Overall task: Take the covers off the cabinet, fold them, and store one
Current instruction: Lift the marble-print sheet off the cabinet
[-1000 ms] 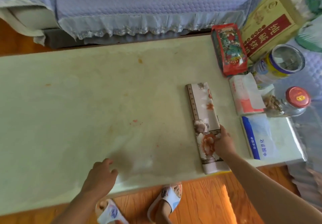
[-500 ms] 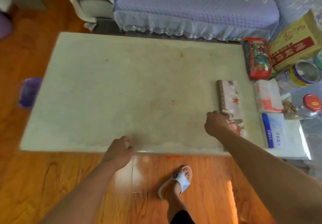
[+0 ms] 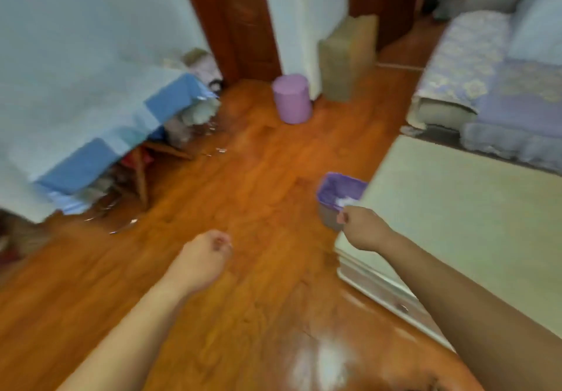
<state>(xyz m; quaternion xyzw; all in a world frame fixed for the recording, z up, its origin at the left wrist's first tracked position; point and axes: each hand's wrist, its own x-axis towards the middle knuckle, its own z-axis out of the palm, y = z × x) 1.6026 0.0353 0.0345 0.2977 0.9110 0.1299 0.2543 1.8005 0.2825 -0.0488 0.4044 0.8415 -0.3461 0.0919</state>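
My view has swung to the left and the picture is blurred. A blue and white cover (image 3: 100,122) drapes over a low piece of furniture at the left, with clutter showing under its hanging edge. My left hand (image 3: 206,256) is out over the wooden floor, its fingers curled and holding nothing. My right hand (image 3: 362,228) hovers at the near left corner of the pale green table (image 3: 456,214), also curled and empty. The folded floral cover is out of view.
A purple-lined bin (image 3: 337,196) stands on the floor against the table's left end. Farther back are a pink cylindrical stool (image 3: 292,98), a cardboard box (image 3: 346,56) and a wooden door frame (image 3: 243,25). A sofa (image 3: 501,86) sits at the right.
My right hand has let go of the folded floral cover, left on the table. The view swung left; both empty hands came off the table.
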